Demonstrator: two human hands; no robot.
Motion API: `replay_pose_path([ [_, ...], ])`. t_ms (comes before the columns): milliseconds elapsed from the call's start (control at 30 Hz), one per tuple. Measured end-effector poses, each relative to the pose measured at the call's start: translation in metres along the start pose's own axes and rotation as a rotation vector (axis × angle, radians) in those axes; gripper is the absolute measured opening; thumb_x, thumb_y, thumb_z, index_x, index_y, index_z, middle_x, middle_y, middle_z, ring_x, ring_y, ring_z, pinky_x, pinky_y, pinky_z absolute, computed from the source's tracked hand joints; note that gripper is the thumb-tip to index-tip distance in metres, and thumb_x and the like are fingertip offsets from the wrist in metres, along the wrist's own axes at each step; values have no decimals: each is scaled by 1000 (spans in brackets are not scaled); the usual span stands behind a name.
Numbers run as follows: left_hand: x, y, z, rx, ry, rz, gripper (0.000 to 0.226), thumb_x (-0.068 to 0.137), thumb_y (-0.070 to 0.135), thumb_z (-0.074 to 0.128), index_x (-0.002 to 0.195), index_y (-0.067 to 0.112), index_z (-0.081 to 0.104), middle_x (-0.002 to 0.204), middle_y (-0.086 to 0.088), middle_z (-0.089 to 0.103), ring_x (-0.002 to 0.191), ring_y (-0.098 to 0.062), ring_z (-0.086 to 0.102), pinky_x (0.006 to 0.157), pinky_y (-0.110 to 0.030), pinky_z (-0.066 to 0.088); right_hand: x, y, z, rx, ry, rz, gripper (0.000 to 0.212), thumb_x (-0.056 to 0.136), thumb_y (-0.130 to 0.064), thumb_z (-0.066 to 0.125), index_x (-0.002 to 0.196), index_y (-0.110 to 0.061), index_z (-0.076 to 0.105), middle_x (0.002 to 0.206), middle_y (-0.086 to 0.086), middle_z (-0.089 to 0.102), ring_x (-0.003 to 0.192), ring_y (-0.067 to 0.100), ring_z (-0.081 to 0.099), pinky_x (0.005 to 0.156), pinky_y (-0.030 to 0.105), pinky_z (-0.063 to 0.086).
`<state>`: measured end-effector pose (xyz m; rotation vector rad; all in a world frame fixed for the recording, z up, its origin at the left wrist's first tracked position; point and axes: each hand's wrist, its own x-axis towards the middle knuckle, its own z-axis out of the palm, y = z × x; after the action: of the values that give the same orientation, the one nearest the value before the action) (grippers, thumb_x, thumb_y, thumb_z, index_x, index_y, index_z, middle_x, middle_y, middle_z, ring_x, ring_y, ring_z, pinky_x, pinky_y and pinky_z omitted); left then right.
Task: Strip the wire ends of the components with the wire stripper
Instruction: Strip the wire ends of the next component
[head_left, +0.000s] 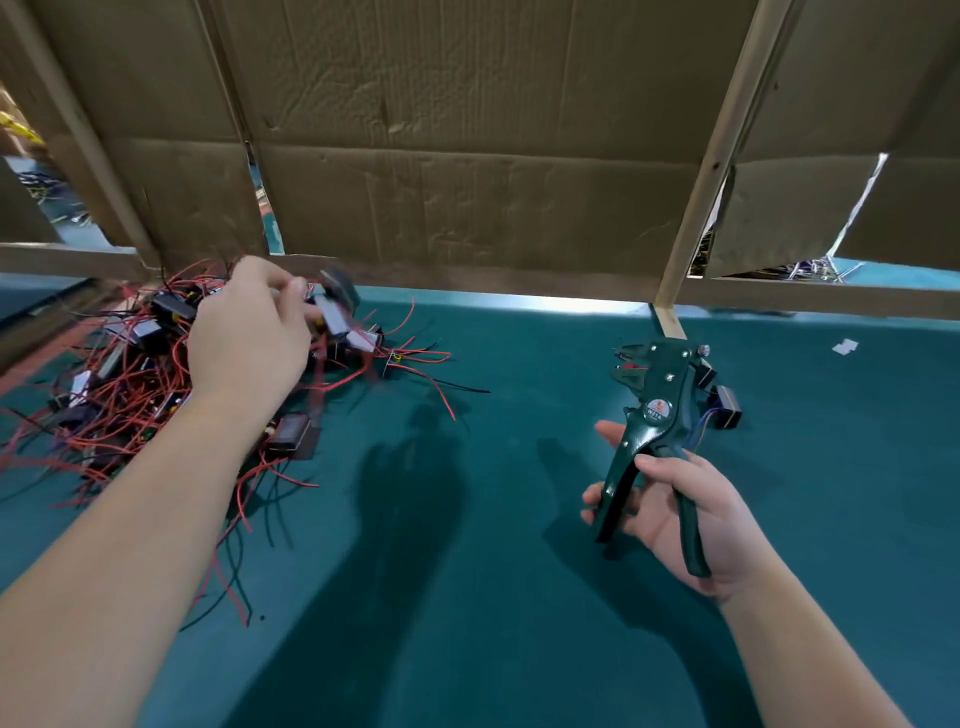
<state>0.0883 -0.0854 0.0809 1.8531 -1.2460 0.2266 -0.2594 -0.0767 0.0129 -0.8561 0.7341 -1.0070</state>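
Note:
A tangled pile of small black components with red and black wires (130, 384) lies on the green table at the left. My left hand (249, 338) hovers over the pile and pinches one blurred component (335, 306) at its fingertips, its wires trailing down. My right hand (670, 514) grips the handles of a dark green wire stripper (652, 410) held upright at the right, jaws pointing up and away. A short red wire piece sits in the jaws.
One black component with blue wires (724, 408) lies just behind the stripper. A white scrap (845, 346) lies at the far right. Cardboard panels (467, 156) and wooden posts (701, 182) wall off the table's back. Green table surface (467, 519) lies between my arms.

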Motion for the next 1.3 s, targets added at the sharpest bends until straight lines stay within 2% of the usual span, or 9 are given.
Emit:
replay_pose_path([
  [167, 0, 30, -10, -867, -126, -532, 15, 104, 26, 32, 95, 19, 43, 111, -5, 64, 68, -20, 70, 63, -36, 57, -2, 2, 5, 44, -96, 24, 55, 73, -10, 55, 125, 8, 53, 106, 24, 60, 71, 40, 59, 69, 54, 51],
  [300, -15, 48, -17, -1288, -444, -559, 24, 106, 27, 29, 86, 18, 39, 100, -9, 70, 81, -33, 73, 61, -42, 61, -5, 1, 7, 88, -169, 43, 57, 71, -15, 56, 123, 8, 54, 132, 18, 57, 73, 39, 60, 71, 54, 51],
  [467, -48, 67, -8, -1485, -700, -674, 31, 103, 29, 29, 80, 18, 47, 93, -14, 71, 84, -35, 72, 65, -40, 61, -9, -2, 10, 162, -330, 63, 57, 67, -23, 72, 120, -2, 65, 142, 14, 50, 78, 33, 62, 74, 49, 53],
  [800, -86, 99, 11, -1628, -946, -1021, 37, 101, 25, 37, 69, 9, 44, 105, -34, 65, 90, -44, 69, 50, -31, 58, -10, -2, 18, 304, -523, 122, 70, 76, -23, 71, 136, 3, 47, 149, 26, 28, 83, 36, 60, 82, 53, 49],
  [967, -90, 96, 20, -1624, -900, -1133, 36, 101, 27, 38, 69, 11, 46, 102, -25, 70, 89, -34, 72, 53, -31, 59, -10, -1, 17, 286, -552, 157, 70, 79, -25, 69, 137, 5, 44, 139, 21, 48, 83, 35, 58, 82, 53, 48],
  [1067, -91, 75, 31, -953, -845, -839, 26, 101, 28, 41, 78, 20, 51, 100, -2, 73, 80, -21, 72, 56, -24, 52, -10, -2, 15, 276, -560, 181, 71, 79, -25, 68, 138, 6, 41, 135, 20, 52, 84, 35, 59, 83, 53, 47],
  [1133, -94, 62, 34, -456, -583, -500, 10, 98, 17, 48, 95, 21, 57, 106, -2, 68, 83, -13, 64, 66, -26, 44, -10, -2, 14, 268, -563, 202, 72, 79, -25, 69, 137, 7, 42, 133, 20, 53, 84, 35, 59, 82, 53, 47],
  [1233, -96, 66, 18, -663, -28, -97, 28, 87, 4, 46, 103, 25, 54, 109, 4, 62, 96, -2, 58, 85, -14, 42, -8, 0, 15, 256, -576, 239, 72, 77, -25, 70, 135, 8, 43, 132, 22, 53, 82, 35, 58, 80, 54, 48],
  [1300, -108, 81, 4, -767, 109, 236, 33, 83, 1, 46, 102, 28, 51, 108, 2, 62, 107, -16, 60, 93, -25, 43, -8, 2, 17, 235, -584, 260, 71, 76, -26, 70, 134, 8, 45, 132, 21, 54, 81, 35, 58, 80, 53, 47],
])
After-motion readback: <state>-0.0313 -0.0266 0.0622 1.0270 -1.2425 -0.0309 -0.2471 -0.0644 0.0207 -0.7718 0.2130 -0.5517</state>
